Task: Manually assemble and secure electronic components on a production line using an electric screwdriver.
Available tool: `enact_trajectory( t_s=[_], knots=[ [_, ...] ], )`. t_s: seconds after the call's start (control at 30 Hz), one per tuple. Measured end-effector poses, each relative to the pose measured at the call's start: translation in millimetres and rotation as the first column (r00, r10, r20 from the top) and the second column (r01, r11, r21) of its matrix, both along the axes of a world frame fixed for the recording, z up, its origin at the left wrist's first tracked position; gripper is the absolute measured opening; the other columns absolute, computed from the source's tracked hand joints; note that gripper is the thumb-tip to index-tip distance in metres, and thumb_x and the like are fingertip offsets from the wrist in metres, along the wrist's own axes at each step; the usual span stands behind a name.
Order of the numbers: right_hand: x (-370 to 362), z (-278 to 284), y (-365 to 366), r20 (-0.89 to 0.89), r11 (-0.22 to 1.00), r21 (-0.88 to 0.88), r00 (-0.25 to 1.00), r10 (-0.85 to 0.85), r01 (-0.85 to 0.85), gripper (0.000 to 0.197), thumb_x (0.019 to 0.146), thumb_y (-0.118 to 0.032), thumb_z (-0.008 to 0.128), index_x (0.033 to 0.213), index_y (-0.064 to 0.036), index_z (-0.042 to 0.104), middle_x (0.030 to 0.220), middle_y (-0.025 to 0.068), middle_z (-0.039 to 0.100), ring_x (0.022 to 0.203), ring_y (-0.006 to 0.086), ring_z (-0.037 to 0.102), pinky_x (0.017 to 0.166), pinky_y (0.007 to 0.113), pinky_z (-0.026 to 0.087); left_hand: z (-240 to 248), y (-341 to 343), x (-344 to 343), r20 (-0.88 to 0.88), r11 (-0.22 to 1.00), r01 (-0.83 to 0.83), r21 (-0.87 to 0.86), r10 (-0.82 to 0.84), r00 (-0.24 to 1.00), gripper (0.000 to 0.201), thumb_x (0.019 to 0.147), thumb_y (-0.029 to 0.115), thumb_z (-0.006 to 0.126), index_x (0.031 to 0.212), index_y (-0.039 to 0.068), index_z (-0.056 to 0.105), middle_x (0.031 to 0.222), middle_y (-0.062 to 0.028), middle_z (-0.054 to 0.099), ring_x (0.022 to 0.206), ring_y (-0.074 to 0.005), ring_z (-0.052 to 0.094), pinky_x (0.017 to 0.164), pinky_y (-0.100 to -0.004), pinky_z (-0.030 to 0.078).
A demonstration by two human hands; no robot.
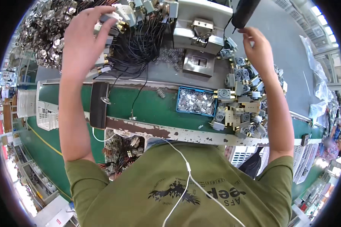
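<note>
My left hand [83, 39] reaches over the far left of the bench. Its thumb and fingers close round a white plug part [111, 16] with brass pins, at the edge of a heap of similar parts with black cords [140, 45]. My right hand [258, 49] is raised at the far right, fingers curled together beside the lower end of a black cylindrical tool [244, 13]. What those fingers hold, if anything, is hidden. Between my hands stands a white bench machine [202, 22] with a metal fixture, and a steel block [199, 62] in front of it.
A blue tray [178, 100] of small metal pieces sits near the front edge. Grey socket parts with brass contacts [240, 90] are heaped at right. Loose springs [170, 56], a dark phone-like case [98, 106] and shiny metal discs [49, 34] lie about. A white cable [183, 159] crosses my shirt.
</note>
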State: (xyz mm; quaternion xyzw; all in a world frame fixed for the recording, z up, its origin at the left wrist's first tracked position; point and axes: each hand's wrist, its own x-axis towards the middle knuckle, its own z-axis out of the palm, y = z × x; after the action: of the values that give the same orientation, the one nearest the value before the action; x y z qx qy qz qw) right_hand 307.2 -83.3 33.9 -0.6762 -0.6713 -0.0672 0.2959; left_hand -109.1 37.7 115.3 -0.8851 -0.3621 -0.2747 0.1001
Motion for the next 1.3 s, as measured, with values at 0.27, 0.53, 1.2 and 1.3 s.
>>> enact_trajectory(
  t_s=[0.27, 0.53, 1.2, 1.3],
  knots=[
    [29, -55, 34, 0.124, 0.944, -0.328, 0.992, 0.006, 0.035, 0.037, 0.096, -0.027, 0.069, 0.13, -0.0137, 0.067, 0.099, 0.0203, 0.075, 0.093, 0.0381, 0.073, 0.084, 0.044, 0.057, 8, 4, -47, 0.049, 0.928, -0.045, -0.37, 0.067, 0.997, 0.035, 0.102, 0.032, 0.066, 0.128, 0.009, 0.064, 0.117, -0.0012, 0.07, 0.1, -0.0149, 0.064, 0.091, -0.0311, 0.048],
    [14, -16, -3, -0.59, 0.954, -0.283, 0.802, -0.094, -0.097, 0.043, 0.107, -0.026, 0.058, 0.14, 0.0015, 0.056, 0.119, 0.013, 0.069, 0.102, 0.0203, 0.073, 0.092, 0.033, 0.056, 10, 20, 35, 0.129, 0.948, -0.04, -0.316, 0.085, 0.988, 0.027, 0.094, 0.017, 0.07, 0.119, 0.007, 0.07, 0.112, -0.0159, 0.069, 0.106, -0.034, 0.067, 0.093, -0.0421, 0.052],
    [-85, 7, -108, -0.992, 0.935, -0.079, 0.123, -0.038, -0.345, 0.04, 0.11, -0.018, 0.052, 0.143, 0.0034, 0.055, 0.117, 0.0089, 0.067, 0.101, 0.0156, 0.065, 0.09, 0.033, 0.053, -143, -107, 56, -0.136, 0.881, 0.392, -0.263, -0.437, 0.889, 0.005, 0.078, 0.013, 0.069, 0.078, 0.009, 0.066, 0.081, -0.0038, 0.058, 0.083, -0.0224, 0.059, 0.075, -0.0366, 0.046],
    [-85, 20, -103, -0.95, 0.942, -0.135, 0.31, -0.035, -0.307, 0.035, 0.109, -0.018, 0.055, 0.138, 0.001, 0.061, 0.114, 0.0078, 0.068, 0.102, 0.0163, 0.065, 0.09, 0.033, 0.053, -132, -105, 54, -0.127, 0.869, 0.405, -0.284, -0.453, 0.883, 0.006, 0.081, 0.012, 0.069, 0.08, 0.008, 0.064, 0.083, -0.0048, 0.059, 0.082, -0.0228, 0.06, 0.075, -0.0359, 0.046]
  ],
)
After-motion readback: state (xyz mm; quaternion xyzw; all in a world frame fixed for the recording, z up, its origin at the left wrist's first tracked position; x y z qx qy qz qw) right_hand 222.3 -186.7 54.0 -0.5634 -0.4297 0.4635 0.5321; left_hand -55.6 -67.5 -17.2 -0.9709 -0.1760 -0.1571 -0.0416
